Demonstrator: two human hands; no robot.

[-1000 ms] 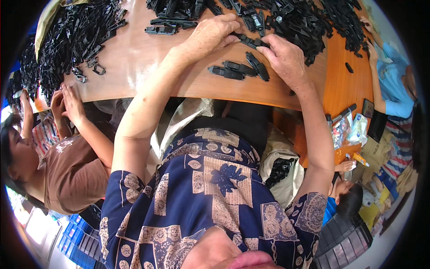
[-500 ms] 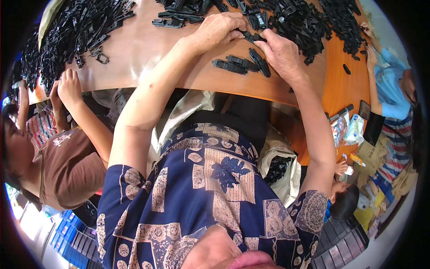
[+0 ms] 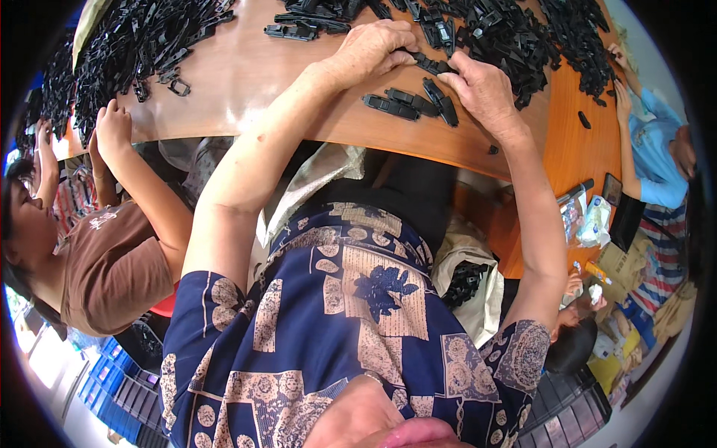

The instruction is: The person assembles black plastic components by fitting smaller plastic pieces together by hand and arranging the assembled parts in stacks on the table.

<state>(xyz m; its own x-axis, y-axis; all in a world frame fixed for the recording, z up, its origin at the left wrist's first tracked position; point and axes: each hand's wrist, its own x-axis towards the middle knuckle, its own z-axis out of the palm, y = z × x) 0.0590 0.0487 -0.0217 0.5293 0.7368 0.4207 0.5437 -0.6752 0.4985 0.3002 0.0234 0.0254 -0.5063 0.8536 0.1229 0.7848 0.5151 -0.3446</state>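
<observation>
Fingers of the left hand point(image 3: 371, 49) and right hand point(image 3: 484, 87) pinch one black plastic clip point(image 3: 432, 63) together near the bench's point(image 3: 246, 82) front edge. Best to keep it pressed flat, aligned beside the finished clips point(image 3: 409, 104).

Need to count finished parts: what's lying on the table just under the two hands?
Three black clips lie on the table below the left hand and right hand. Anything beneath the palms is hidden.
</observation>
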